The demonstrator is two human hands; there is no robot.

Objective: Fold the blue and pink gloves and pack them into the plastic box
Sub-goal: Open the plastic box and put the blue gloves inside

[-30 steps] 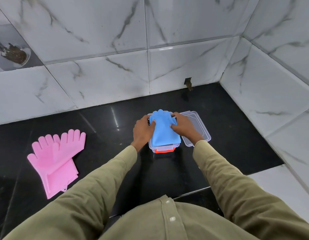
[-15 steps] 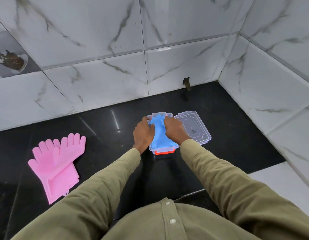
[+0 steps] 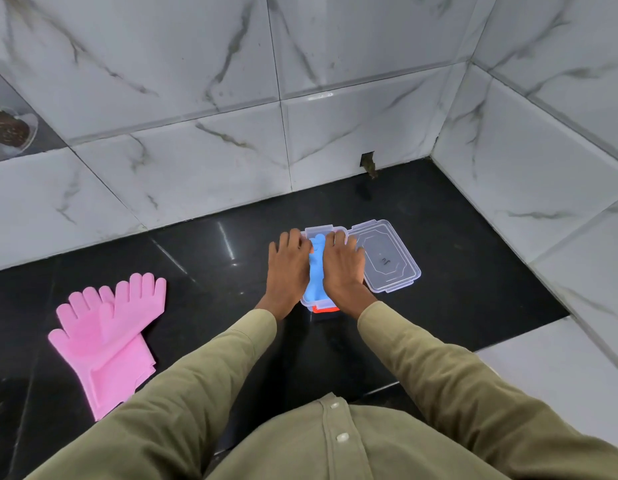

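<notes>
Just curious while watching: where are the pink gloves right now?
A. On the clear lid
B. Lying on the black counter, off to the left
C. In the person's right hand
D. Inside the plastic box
B: the pink gloves lie flat on the black counter, left of the plastic box.

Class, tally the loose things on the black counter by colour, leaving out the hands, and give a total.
Pink gloves: 2
Blue gloves, in the plastic box: cannot tell how many, counted as 1 bundle
Clear plastic box: 1
Clear lid: 1
Total: 5

Two pink gloves (image 3: 105,336), one visible blue glove (image 3: 316,271), one plastic box (image 3: 321,232), one lid (image 3: 387,259), two hands.
</notes>
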